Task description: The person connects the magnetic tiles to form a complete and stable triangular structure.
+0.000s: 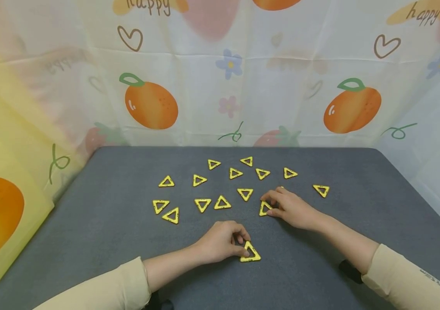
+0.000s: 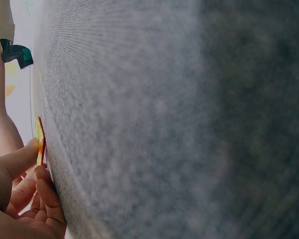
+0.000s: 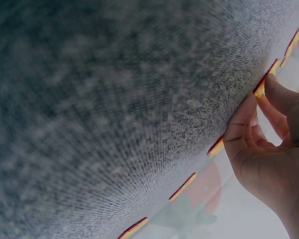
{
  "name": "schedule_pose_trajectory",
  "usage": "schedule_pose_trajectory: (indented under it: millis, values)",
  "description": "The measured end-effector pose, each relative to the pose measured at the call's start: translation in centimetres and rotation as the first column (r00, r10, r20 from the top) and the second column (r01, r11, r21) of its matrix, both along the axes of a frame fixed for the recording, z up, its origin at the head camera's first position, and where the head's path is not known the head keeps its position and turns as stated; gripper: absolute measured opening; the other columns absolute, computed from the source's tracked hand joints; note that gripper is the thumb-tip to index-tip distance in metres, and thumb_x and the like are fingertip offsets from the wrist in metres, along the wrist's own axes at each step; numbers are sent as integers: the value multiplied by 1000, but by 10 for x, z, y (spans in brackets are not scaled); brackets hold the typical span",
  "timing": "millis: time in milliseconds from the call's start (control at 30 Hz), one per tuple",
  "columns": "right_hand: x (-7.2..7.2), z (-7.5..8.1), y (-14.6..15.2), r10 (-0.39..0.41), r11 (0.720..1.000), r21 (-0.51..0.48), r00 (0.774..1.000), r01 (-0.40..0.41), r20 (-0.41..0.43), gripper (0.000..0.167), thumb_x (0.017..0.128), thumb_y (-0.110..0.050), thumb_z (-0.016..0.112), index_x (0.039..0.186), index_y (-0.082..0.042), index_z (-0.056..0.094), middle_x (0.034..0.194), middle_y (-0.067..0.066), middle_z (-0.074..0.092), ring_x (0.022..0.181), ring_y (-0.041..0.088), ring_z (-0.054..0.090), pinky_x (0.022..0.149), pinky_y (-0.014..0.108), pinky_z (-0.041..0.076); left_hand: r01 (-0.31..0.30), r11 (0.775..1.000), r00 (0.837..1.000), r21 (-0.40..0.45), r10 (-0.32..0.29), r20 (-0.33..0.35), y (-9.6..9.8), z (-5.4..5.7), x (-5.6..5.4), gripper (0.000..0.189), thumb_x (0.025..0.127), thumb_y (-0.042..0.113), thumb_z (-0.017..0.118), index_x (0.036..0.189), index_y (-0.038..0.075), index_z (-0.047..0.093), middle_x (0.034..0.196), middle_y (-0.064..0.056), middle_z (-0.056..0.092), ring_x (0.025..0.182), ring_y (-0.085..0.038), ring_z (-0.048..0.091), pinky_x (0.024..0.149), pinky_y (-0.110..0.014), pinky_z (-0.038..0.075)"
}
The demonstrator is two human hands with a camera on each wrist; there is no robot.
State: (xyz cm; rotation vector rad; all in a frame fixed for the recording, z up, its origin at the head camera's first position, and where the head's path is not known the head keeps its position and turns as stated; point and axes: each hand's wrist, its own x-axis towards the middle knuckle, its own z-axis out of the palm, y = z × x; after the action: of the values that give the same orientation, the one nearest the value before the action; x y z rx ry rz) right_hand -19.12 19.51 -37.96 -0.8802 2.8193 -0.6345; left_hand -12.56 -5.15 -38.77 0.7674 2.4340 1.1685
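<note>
My left hand (image 1: 223,242) pinches a yellow hollow triangle tile (image 1: 251,259) near the front middle of the dark table. In the left wrist view, the thumb lies on the tile's yellow face (image 2: 41,144), which has a red edge. Farther back and to the right, my right hand (image 1: 295,210) pinches another yellow triangle tile (image 1: 261,209) at the table surface. The right wrist view shows that tile (image 3: 265,79) edge-on between thumb and fingers. Another tile (image 1: 282,187) is mostly hidden behind the right hand. Just left of that hand lies a separate triangle tile (image 1: 245,199).
Several similar tiles lie scattered across the table (image 1: 99,224), including a left pair (image 1: 160,201) (image 1: 176,215), a back one (image 1: 249,160) and a far-right one (image 1: 322,195). A fruit-print curtain (image 1: 196,94) hangs behind and along both sides.
</note>
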Motion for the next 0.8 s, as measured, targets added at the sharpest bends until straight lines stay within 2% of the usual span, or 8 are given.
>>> schedule_pose_trajectory:
  millis: [200,533,800]
  values:
    - [0,0,0,4,1000,-6,1000,-4,2,31,93,-18,68,123,-10,63,97,4,58,81,9,49,69,24,42,-14,1000,1000,5,14,25,-1,1,-1,35,79,16,83,108,5,67,88,-4,63,59,-3,53,55,-18,45]
    - [0,0,0,-3,1000,-4,1000,3,-1,32,92,-19,69,122,-9,63,98,5,59,81,10,51,69,24,42,2,1000,998,31,-4,70,-7,-1,0,36,75,16,86,106,10,69,92,-1,62,61,-1,58,58,-18,47]
    - [-1,0,0,-6,1000,-8,1000,6,-4,32,92,-19,70,121,-8,62,98,5,59,82,10,51,70,25,42,13,1000,999,24,-13,30,-7,-1,0,34,74,15,87,104,10,72,91,-2,63,60,1,56,59,-17,47]
